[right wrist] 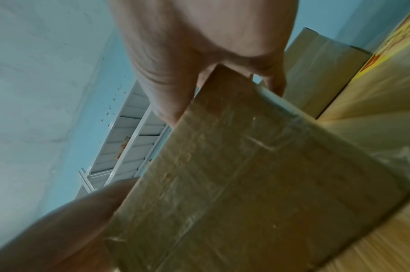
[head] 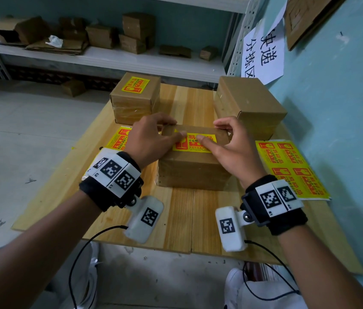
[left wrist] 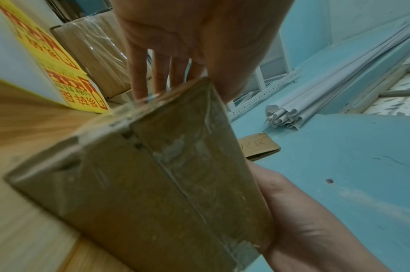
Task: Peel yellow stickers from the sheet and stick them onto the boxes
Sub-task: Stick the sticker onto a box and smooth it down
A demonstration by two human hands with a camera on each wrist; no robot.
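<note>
A brown cardboard box stands mid-table with a yellow sticker on its top. My left hand has its fingers hooked over the box's far edge and its thumb pressed on the sticker's left part. My right hand curls round the far right corner, with its thumb on the sticker's middle. The left wrist view shows my left fingers reaching down behind the box. In the right wrist view the box fills the frame under my palm. Yellow sticker sheets lie to the right and left, the left one partly hidden.
A box bearing a yellow sticker stands at the back left of the wooden table. A plain box stands at the back right, against the teal wall. A shelf holding several small boxes runs behind.
</note>
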